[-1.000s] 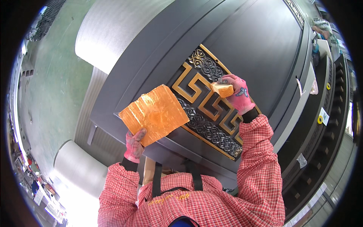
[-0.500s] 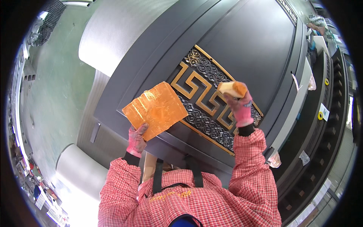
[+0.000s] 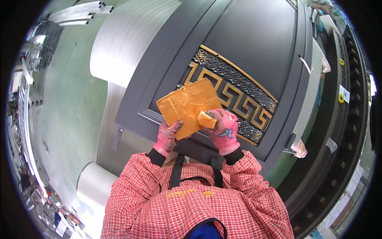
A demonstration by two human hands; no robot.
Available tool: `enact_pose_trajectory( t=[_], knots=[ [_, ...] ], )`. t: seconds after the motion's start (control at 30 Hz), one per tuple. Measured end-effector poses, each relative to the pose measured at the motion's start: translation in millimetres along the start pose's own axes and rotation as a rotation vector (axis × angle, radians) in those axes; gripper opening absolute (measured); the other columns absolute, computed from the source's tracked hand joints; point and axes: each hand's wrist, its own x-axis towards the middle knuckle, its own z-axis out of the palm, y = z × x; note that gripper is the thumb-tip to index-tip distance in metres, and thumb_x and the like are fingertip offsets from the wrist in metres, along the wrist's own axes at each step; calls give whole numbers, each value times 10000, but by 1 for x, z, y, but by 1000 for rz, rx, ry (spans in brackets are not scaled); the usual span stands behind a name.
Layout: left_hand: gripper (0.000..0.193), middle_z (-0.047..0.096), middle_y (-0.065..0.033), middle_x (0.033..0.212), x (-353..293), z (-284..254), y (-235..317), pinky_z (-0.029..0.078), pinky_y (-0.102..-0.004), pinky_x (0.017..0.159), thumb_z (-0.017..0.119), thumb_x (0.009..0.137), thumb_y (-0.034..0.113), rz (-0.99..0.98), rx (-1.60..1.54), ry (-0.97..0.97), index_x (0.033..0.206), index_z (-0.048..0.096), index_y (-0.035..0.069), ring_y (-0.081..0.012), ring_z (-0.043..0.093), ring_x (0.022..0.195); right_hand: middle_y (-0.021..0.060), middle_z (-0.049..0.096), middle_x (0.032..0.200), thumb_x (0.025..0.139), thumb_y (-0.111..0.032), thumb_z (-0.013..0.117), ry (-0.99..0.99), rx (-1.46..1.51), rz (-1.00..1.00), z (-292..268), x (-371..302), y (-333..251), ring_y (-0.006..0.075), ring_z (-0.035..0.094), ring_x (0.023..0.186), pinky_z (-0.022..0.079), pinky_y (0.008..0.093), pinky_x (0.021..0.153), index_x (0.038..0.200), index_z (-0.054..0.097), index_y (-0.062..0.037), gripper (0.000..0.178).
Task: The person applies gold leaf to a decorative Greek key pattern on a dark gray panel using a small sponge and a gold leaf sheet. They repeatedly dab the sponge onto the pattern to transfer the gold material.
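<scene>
My left hand (image 3: 167, 137), in a pink glove, grips the lower left edge of a flat board (image 3: 181, 105) coated in gold paint, thumb on top. In my right hand (image 3: 224, 133), also pink-gloved, a sponge block (image 3: 206, 119) with a gold-stained face is pinched and rests against the board's right part. Beneath both lies a dark grey door panel (image 3: 254, 36). Its raised ornament band (image 3: 234, 93) has gold key-pattern bars and edge strips beside dark scrollwork. The board covers the band's left end.
White foam sheeting (image 3: 123, 40) hangs over the far left side, with a foam roll (image 3: 95, 183) lower left. A dark slotted rack (image 3: 338, 131) with yellow tape rolls (image 3: 341, 98) runs along the right. Metal bars (image 3: 77, 14) lie on the green floor (image 3: 63, 107).
My right hand has come down and left from the ornament band, bringing the sponge onto the board. The board has shifted right and turned slightly in my left hand.
</scene>
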Motion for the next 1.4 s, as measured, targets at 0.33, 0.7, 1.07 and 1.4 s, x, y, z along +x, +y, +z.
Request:
enact_pose_trajectory(
  t=[0.33, 0.7, 1.07, 1.4],
  knots=[
    [423, 603, -120, 1067, 25, -33, 51, 605, -388, 604, 655, 845, 147, -28, 57, -60, 1198, 455, 26, -278, 660, 887, 94, 640, 816, 577, -112, 775, 85, 80, 150, 26, 8, -24, 267, 625, 736, 488, 350, 663, 865, 632, -67, 325],
    [397, 609, -80, 1075, 93, -99, 70, 553, -349, 790, 665, 841, 148, -16, 202, 12, 1179, 497, 28, -218, 636, 945, 112, 651, 849, 713, -178, 768, 420, -76, 535, 75, 25, 70, 247, 650, 771, 499, 305, 690, 949, 631, -35, 308],
    [366, 615, -41, 1044, 98, -82, 77, 523, -302, 811, 697, 817, 100, -123, 117, 13, 1136, 531, 31, -160, 619, 925, 132, 652, 863, 673, -160, 758, 390, -100, 510, 80, 22, 66, 294, 644, 791, 505, 335, 692, 925, 649, -41, 299],
    [392, 610, -59, 1064, 101, -90, 75, 531, -321, 823, 673, 838, 146, -122, 219, -22, 1172, 503, 32, -179, 621, 948, 129, 646, 856, 668, -163, 765, 416, -160, 550, 78, 10, 66, 298, 639, 782, 503, 349, 687, 893, 645, -55, 276]
  ],
)
